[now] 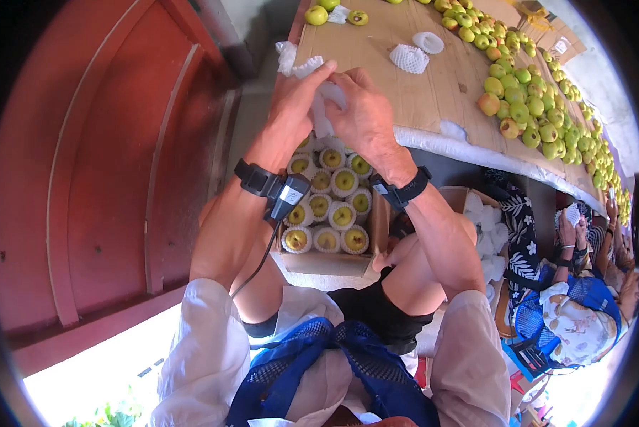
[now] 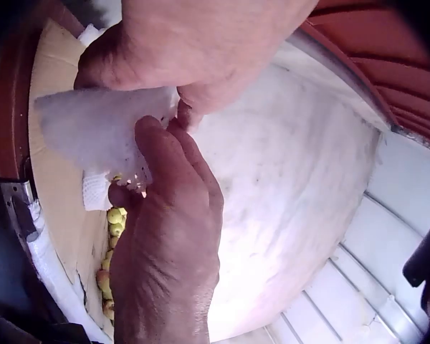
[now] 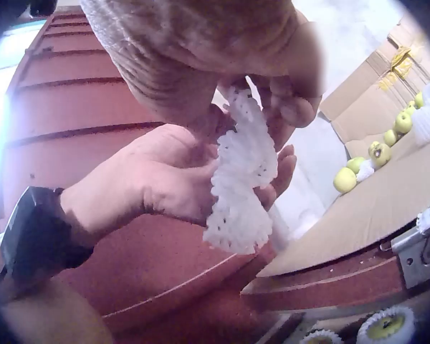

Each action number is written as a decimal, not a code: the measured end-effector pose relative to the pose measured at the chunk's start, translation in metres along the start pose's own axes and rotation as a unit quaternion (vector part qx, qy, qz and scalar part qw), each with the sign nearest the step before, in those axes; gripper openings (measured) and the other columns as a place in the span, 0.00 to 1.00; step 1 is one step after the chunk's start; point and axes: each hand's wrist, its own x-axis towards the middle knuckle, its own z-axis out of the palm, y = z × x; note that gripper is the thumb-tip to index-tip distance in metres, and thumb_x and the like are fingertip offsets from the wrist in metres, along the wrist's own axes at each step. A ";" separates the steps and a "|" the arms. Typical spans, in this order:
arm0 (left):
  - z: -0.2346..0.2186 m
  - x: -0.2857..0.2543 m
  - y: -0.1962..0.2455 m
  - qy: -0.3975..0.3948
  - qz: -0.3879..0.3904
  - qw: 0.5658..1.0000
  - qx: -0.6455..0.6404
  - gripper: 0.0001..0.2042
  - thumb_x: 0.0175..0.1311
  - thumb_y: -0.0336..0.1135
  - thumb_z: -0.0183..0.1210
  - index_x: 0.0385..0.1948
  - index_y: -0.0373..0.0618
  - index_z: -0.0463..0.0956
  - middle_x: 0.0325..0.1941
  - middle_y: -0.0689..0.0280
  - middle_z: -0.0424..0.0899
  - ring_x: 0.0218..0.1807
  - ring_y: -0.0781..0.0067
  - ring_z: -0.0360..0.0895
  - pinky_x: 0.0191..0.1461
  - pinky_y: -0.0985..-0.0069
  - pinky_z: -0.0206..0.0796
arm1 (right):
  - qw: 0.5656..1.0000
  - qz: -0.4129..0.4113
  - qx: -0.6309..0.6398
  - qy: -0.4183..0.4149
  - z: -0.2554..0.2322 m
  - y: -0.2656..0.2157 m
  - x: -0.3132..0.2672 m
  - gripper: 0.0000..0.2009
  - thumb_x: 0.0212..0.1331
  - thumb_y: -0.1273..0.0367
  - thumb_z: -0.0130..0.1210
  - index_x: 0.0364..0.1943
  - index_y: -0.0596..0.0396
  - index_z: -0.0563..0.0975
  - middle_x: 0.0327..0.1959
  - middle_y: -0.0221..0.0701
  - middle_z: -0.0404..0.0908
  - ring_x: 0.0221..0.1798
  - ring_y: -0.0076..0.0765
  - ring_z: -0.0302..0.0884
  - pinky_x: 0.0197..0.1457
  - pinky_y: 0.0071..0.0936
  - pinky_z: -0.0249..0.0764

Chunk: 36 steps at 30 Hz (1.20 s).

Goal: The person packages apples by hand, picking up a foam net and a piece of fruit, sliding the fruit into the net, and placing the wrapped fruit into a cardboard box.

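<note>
My left hand (image 1: 294, 103) and right hand (image 1: 365, 117) meet over the near left corner of the cardboard-covered table (image 1: 362, 85). Between them they pinch a white foam net sleeve (image 3: 240, 193), which hangs flattened and crumpled in the right wrist view. In the left wrist view the sleeve (image 2: 93, 125) spreads out beneath the left hand, while the right thumb and fingers hold its edge. No apple shows inside it. Below the hands is a carton (image 1: 319, 265) of apples (image 1: 344, 181), each in its own foam net.
Loose apples (image 1: 518, 107) pile along the table's right side. Two foam nets (image 1: 409, 59) lie on the cardboard. Another box of white foam nets (image 1: 486, 235) stands to my right, near a person in a patterned hat (image 1: 579, 331). A red panel (image 1: 106, 164) rises at left.
</note>
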 end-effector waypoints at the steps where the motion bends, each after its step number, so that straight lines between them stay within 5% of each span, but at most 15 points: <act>1: -0.001 0.001 0.000 0.015 -0.016 1.000 -0.015 0.26 0.70 0.39 0.62 0.65 0.38 0.67 0.61 0.61 0.77 0.61 0.68 0.74 0.64 0.69 0.68 | 1.000 -0.005 -0.006 -0.003 0.000 -0.001 -0.001 0.19 0.55 0.72 0.59 0.54 0.56 0.79 0.46 0.44 0.80 0.46 0.58 0.81 0.49 0.45 0.79; 7: -0.007 0.000 0.016 0.102 -0.081 0.990 -0.055 0.22 0.70 0.36 0.61 0.61 0.37 0.71 0.58 0.60 0.79 0.58 0.66 0.77 0.63 0.66 0.69 | 0.998 -0.027 0.045 -0.032 -0.001 -0.005 -0.009 0.17 0.61 0.67 0.60 0.54 0.57 0.79 0.48 0.44 0.80 0.47 0.56 0.82 0.48 0.43 0.79; 11: -0.003 -0.005 0.020 0.044 -0.030 0.998 -0.014 0.20 0.70 0.35 0.61 0.60 0.38 0.72 0.57 0.61 0.80 0.57 0.67 0.78 0.62 0.67 0.71 | 0.974 0.109 0.191 -0.046 -0.012 0.013 0.001 0.20 0.66 0.59 0.60 0.55 0.59 0.79 0.49 0.40 0.81 0.45 0.43 0.83 0.49 0.37 0.78; 13: -0.001 -0.005 0.020 0.016 -0.014 1.000 -0.005 0.19 0.70 0.34 0.61 0.59 0.38 0.73 0.57 0.61 0.80 0.57 0.68 0.78 0.61 0.68 0.72 | 0.940 0.193 0.273 -0.063 -0.016 0.018 0.007 0.23 0.66 0.56 0.61 0.56 0.59 0.78 0.49 0.37 0.81 0.45 0.37 0.82 0.49 0.33 0.77; 16: 0.005 -0.004 0.018 -0.002 0.003 1.000 -0.001 0.18 0.69 0.33 0.61 0.58 0.37 0.74 0.55 0.62 0.81 0.54 0.70 0.80 0.58 0.70 0.74 | 0.791 0.292 0.514 -0.158 -0.022 0.011 0.005 0.27 0.65 0.54 0.62 0.61 0.59 0.74 0.51 0.34 0.80 0.49 0.33 0.79 0.50 0.30 0.76; 19: 0.009 -0.011 0.020 -0.017 0.012 0.996 0.088 0.17 0.69 0.32 0.60 0.57 0.37 0.74 0.52 0.61 0.83 0.51 0.70 0.81 0.55 0.71 0.75 | 0.819 0.221 0.497 -0.182 -0.014 0.009 0.002 0.29 0.68 0.57 0.60 0.66 0.60 0.68 0.56 0.33 0.78 0.55 0.33 0.77 0.61 0.31 0.70; 22: 0.014 -0.015 0.017 -0.040 0.030 0.992 0.117 0.16 0.69 0.32 0.60 0.55 0.36 0.74 0.49 0.61 0.84 0.50 0.70 0.82 0.54 0.72 0.76 | 0.823 0.151 0.514 -0.189 -0.009 0.013 0.002 0.29 0.63 0.63 0.65 0.64 0.61 0.68 0.54 0.35 0.78 0.53 0.31 0.78 0.59 0.30 0.72; 25: 0.014 -0.022 0.030 -0.076 0.000 0.975 0.211 0.16 0.68 0.33 0.61 0.54 0.37 0.75 0.47 0.60 0.85 0.49 0.70 0.82 0.53 0.73 0.75 | 0.766 0.194 0.536 -0.297 -0.007 0.028 0.003 0.27 0.58 0.70 0.67 0.61 0.61 0.69 0.50 0.34 0.80 0.49 0.29 0.79 0.55 0.28 0.73; 28: 0.019 -0.026 0.029 -0.061 -0.014 0.986 0.157 0.16 0.67 0.34 0.62 0.53 0.38 0.75 0.43 0.63 0.84 0.46 0.72 0.82 0.52 0.74 0.74 | 0.850 0.189 0.405 -0.279 -0.006 0.029 0.004 0.21 0.57 0.72 0.64 0.55 0.62 0.73 0.43 0.32 0.81 0.41 0.27 0.79 0.46 0.26 0.75; 31: 0.031 -0.032 0.022 -0.019 0.075 0.980 0.181 0.15 0.67 0.35 0.63 0.51 0.39 0.75 0.38 0.65 0.83 0.42 0.74 0.81 0.52 0.75 0.73 | 0.888 0.221 0.288 -0.282 -0.011 0.011 0.006 0.20 0.53 0.65 0.66 0.47 0.63 0.79 0.35 0.34 0.82 0.42 0.35 0.81 0.49 0.34 0.76; 34: 0.036 -0.032 0.023 -0.009 0.064 0.980 0.190 0.14 0.68 0.37 0.63 0.49 0.40 0.75 0.35 0.66 0.81 0.40 0.75 0.80 0.50 0.77 0.72 | 0.940 0.193 0.199 -0.198 0.004 0.015 0.002 0.19 0.55 0.63 0.66 0.45 0.64 0.81 0.33 0.36 0.84 0.37 0.39 0.82 0.47 0.34 0.77; 36: 0.034 -0.030 0.020 0.003 0.075 0.981 0.180 0.14 0.69 0.39 0.63 0.47 0.40 0.75 0.35 0.66 0.80 0.39 0.74 0.79 0.48 0.76 0.71 | 0.935 0.237 0.167 -0.204 0.006 0.013 0.002 0.18 0.55 0.62 0.66 0.44 0.63 0.82 0.34 0.38 0.86 0.39 0.40 0.84 0.47 0.35 0.77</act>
